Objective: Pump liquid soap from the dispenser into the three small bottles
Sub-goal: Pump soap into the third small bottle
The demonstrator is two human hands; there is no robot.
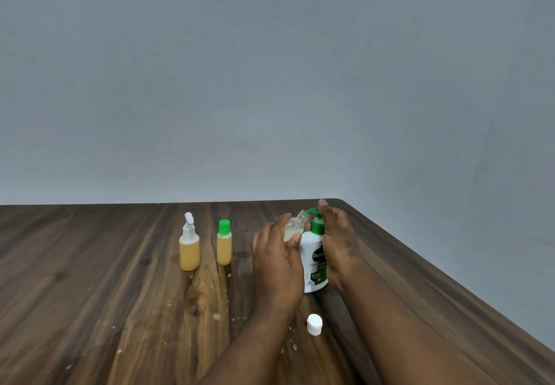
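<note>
Cap (314, 324) before dispenser (312, 261) (bottles (189, 246) left)

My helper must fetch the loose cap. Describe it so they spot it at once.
Start at the wooden table, then find the white dispenser with the green pump. Nearer the camera than it, between the person's forearms, lies a small white cap, the only one sitting off a bottle.
</note>
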